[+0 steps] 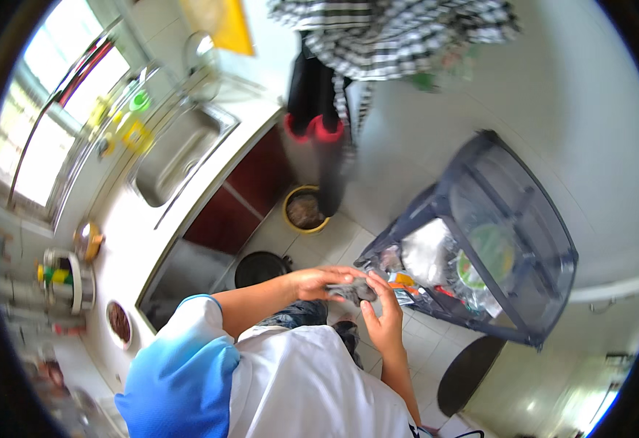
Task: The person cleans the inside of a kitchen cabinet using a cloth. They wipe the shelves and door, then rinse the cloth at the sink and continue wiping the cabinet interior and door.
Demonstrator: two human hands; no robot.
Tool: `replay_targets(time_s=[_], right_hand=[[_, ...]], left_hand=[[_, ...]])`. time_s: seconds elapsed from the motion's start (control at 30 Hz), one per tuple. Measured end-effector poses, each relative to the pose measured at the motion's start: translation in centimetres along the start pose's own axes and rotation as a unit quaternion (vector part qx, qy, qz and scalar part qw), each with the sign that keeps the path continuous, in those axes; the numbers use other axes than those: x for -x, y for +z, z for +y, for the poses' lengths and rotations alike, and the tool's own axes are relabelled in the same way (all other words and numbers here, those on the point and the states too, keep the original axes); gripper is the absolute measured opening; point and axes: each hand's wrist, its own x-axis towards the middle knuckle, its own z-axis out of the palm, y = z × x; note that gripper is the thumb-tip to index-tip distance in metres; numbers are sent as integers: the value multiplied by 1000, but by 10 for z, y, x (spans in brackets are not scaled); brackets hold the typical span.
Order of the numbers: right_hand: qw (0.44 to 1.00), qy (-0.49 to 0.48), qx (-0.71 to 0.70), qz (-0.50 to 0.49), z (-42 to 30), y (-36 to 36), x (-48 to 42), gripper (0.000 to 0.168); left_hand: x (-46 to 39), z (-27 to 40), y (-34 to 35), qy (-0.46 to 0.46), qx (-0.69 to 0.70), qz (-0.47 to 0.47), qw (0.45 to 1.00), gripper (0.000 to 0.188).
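Both hands meet in front of my white shirt around a small, crumpled grey bundle (356, 291), blurred and perhaps cloth or thin plastic. My left hand (322, 282) reaches in from the left and holds its near end, with the fingers stretched over the top. On the opposite side, my right hand (383, 311) grips it between the thumb and fingers. Just beyond the right hand stands a dark-framed rack (453, 219) with clear panels. Inside it are a white plastic bag (424, 249), a green-rimmed round container (486, 256) and assorted packets.
A counter (114, 219) with a steel sink (180, 156) runs along the left. A bowl of brown material (119, 322) sits on it. On the tiled floor are a yellow-rimmed tub (304, 232) and a black pan (262, 268). A checked apron (390, 44) hangs ahead.
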Motion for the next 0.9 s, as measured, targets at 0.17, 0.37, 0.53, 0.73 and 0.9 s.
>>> replay_targets(time_s=[0.17,0.37,0.53,0.73,0.9], right_hand=[[983,55,-69,-162,21,24,-20,27],[957,34,-79,-278,15,94,-81,19],[928,3,-65,-367,0,165,-149,18],[903,-35,-88,-418,-24,268,-226,20],[862,-29,-106,-495,-51,362,-296,19]], left_hand=[[89,-17,-66,207,77,166,961,42],[191,-20,-118,377,219,397,808,41],[215,-11,-164,468,302,369,744,37],[243,52,-218,542,387,316,676,44],[256,108,-272,614,400,284,618,42]])
